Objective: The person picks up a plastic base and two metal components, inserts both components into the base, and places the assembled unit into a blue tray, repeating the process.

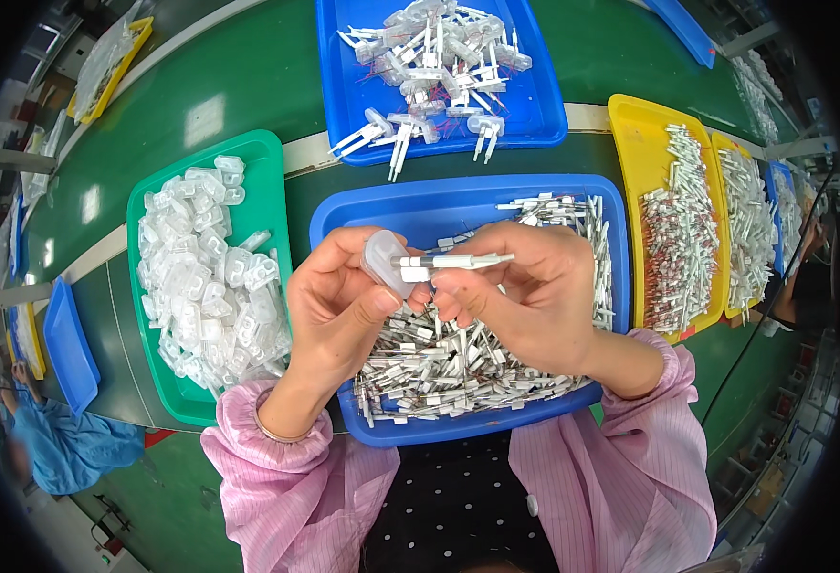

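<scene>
My left hand (337, 304) pinches a translucent whitish plastic housing (383, 261) between thumb and fingers. Opposite it, my right hand (525, 291) grips a slim white stick-like part with a dark band (453, 261). One end of the stick part meets the housing; whether it sits inside or only touches, I cannot tell. Both hands are above a blue tray (344, 212) holding many similar white and dark stick parts (468, 377). To the left, a green tray (269, 162) is heaped with loose translucent housings (212, 267).
A blue tray (544, 119) at the back holds housings joined to sticks with thin red wires. On the right stand yellow trays (630, 143) of small white and reddish parts. At far left are an empty blue tray (70, 344) and another person in blue (72, 439).
</scene>
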Action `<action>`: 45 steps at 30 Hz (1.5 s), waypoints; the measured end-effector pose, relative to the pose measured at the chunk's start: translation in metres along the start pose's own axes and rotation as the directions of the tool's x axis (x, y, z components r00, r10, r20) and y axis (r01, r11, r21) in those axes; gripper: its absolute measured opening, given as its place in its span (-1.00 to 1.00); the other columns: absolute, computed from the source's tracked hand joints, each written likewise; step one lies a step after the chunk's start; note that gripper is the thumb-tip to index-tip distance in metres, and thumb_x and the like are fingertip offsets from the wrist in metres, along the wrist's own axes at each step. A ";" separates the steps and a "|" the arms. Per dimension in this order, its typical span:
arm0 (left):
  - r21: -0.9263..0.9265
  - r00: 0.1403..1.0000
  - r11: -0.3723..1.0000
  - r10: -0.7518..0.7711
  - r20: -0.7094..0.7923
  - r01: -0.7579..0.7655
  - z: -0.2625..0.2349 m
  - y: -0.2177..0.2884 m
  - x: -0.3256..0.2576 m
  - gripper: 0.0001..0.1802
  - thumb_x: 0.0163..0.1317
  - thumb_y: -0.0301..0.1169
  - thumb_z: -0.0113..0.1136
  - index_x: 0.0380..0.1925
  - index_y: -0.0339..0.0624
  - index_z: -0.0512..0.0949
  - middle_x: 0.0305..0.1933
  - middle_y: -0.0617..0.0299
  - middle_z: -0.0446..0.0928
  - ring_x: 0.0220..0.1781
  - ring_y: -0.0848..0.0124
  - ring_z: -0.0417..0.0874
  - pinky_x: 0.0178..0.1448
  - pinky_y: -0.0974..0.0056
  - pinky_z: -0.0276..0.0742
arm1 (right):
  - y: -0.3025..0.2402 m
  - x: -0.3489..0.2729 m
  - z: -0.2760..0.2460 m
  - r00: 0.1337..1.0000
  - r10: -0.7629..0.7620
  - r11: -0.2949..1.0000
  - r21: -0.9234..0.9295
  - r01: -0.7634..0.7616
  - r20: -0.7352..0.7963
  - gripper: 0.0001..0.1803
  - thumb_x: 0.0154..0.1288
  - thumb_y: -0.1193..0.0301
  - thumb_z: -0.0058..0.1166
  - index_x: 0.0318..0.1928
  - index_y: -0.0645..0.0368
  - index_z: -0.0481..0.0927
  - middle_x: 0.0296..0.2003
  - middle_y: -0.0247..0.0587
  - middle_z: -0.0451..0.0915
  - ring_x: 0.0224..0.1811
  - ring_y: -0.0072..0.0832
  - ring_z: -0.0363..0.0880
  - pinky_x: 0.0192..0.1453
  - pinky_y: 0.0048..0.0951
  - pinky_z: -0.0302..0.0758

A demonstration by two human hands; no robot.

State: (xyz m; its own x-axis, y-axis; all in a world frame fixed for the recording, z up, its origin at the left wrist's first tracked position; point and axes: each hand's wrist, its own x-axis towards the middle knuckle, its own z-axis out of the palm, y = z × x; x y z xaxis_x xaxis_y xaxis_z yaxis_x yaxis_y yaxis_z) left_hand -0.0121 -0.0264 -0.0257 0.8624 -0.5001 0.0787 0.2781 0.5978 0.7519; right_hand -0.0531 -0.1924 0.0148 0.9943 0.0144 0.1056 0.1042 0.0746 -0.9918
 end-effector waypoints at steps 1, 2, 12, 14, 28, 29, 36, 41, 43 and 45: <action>-0.001 1.000 1.000 0.002 -0.004 -0.002 0.000 -0.001 0.000 -0.64 0.14 -0.53 0.17 -0.07 -0.42 0.36 -0.19 0.00 0.53 -0.27 0.36 0.59 -0.14 0.28 0.53 | 0.000 0.001 0.001 0.999 0.052 0.998 0.042 -0.052 -0.002 -0.89 0.17 0.63 0.08 -0.27 0.42 0.52 -0.49 -0.08 0.58 -0.51 -0.54 0.59 -0.51 -0.62 0.54; 0.006 1.000 1.000 0.018 -0.018 -0.018 -0.001 -0.003 0.000 -0.64 0.13 -0.55 0.17 -0.08 -0.42 0.35 -0.18 0.00 0.52 -0.26 0.36 0.59 -0.13 0.29 0.53 | 0.002 0.001 0.004 0.999 0.054 0.998 0.043 -0.054 0.002 -0.89 0.17 0.63 0.08 -0.27 0.42 0.52 -0.49 -0.08 0.58 -0.51 -0.54 0.59 -0.51 -0.62 0.54; 0.293 0.980 0.935 0.185 0.079 -0.200 -0.012 -0.005 0.000 -0.65 0.09 -0.69 0.13 -0.09 -0.42 0.33 -0.15 0.04 0.45 -0.15 0.37 0.56 -0.04 0.30 0.52 | 0.016 -0.006 0.022 0.981 0.095 0.982 0.175 -0.066 -0.168 -0.93 0.21 0.61 0.03 -0.38 0.41 0.49 -0.56 -0.15 0.57 -0.57 -0.58 0.56 -0.58 -0.65 0.49; 0.285 0.982 0.939 0.176 0.076 -0.190 -0.014 -0.006 0.002 -0.64 0.09 -0.69 0.12 -0.08 -0.42 0.32 -0.12 0.02 0.44 -0.14 0.37 0.55 -0.04 0.30 0.51 | 0.018 -0.006 0.021 0.976 0.158 0.957 0.265 -0.115 -0.147 -0.93 0.21 0.60 0.03 -0.40 0.39 0.51 -0.56 -0.19 0.57 -0.57 -0.62 0.55 -0.57 -0.67 0.49; 0.774 0.968 -0.599 0.242 -0.068 0.204 -0.070 0.066 0.013 -0.89 -0.13 -0.58 0.19 -0.52 -0.37 0.54 -0.33 -0.02 0.51 -0.26 0.06 0.47 -0.16 0.10 0.44 | -0.032 0.177 -0.064 0.978 0.106 0.623 -0.754 -0.207 -0.181 -0.63 -0.04 0.25 0.10 -0.50 0.42 0.56 -0.50 0.25 0.55 -0.36 -0.06 0.60 -0.24 -0.16 0.51; 0.761 0.970 -0.608 0.211 -0.120 0.226 -0.073 0.060 0.017 -0.90 -0.13 -0.55 0.20 -0.55 -0.37 0.53 -0.37 -0.02 0.52 -0.26 0.06 0.48 -0.18 0.10 0.45 | -0.033 0.183 -0.078 0.975 0.096 0.616 -0.758 -0.217 -0.201 -0.63 -0.04 0.25 0.10 -0.50 0.42 0.56 -0.50 0.25 0.55 -0.36 -0.06 0.60 -0.24 -0.16 0.51; 0.743 0.893 -0.528 0.396 -0.211 0.410 -0.075 0.062 0.015 -0.91 0.00 -0.53 0.17 -0.50 -0.35 0.51 -0.48 -0.03 0.55 -0.38 0.09 0.55 -0.31 0.13 0.47 | -0.003 0.133 -0.037 0.938 -0.225 0.064 -0.957 0.283 0.262 -0.87 0.09 0.41 0.02 -0.44 0.22 0.54 -0.51 -0.02 0.54 -0.44 -0.18 0.54 -0.35 -0.23 0.45; 0.990 0.863 0.094 0.487 -0.136 0.103 -0.054 0.060 0.022 -0.89 0.11 -0.51 0.18 -0.45 -0.33 0.47 -0.41 -0.02 0.57 -0.43 0.33 0.59 -0.34 0.35 0.46 | 0.026 0.040 -0.005 0.749 0.224 0.281 -0.777 0.562 0.623 -0.86 -0.26 0.63 0.12 -0.53 0.33 0.58 -0.48 0.05 0.53 -0.44 -0.13 0.56 -0.42 -0.24 0.52; 0.729 0.937 0.678 0.308 -0.164 -0.095 -0.037 0.058 0.021 -0.85 0.15 -0.48 0.15 -0.32 -0.32 0.43 -0.34 -0.02 0.57 -0.39 0.36 0.59 -0.33 0.35 0.48 | 0.043 0.033 -0.002 0.793 0.232 0.151 -0.827 0.542 0.563 -0.86 -0.33 0.64 0.13 -0.57 0.33 0.57 -0.50 -0.02 0.54 -0.45 -0.19 0.56 -0.46 -0.26 0.52; 0.540 0.969 0.836 0.202 -0.139 -0.097 -0.031 0.050 0.018 -0.80 0.18 -0.47 0.13 -0.23 -0.32 0.40 -0.31 -0.03 0.56 -0.39 0.35 0.58 -0.34 0.36 0.48 | 0.048 0.034 -0.002 0.814 0.194 0.115 -0.837 0.535 0.547 -0.86 -0.36 0.63 0.15 -0.60 0.33 0.57 -0.52 -0.04 0.53 -0.44 -0.20 0.57 -0.48 -0.30 0.51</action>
State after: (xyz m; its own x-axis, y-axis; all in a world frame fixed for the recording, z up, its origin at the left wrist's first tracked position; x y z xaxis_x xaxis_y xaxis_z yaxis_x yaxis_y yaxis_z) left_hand 0.0307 0.0137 -0.0070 0.9510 -0.2771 0.1372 -0.0793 0.2103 0.9744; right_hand -0.0144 -0.1900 -0.0294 0.8176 0.5719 -0.0668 0.5627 -0.8182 -0.1182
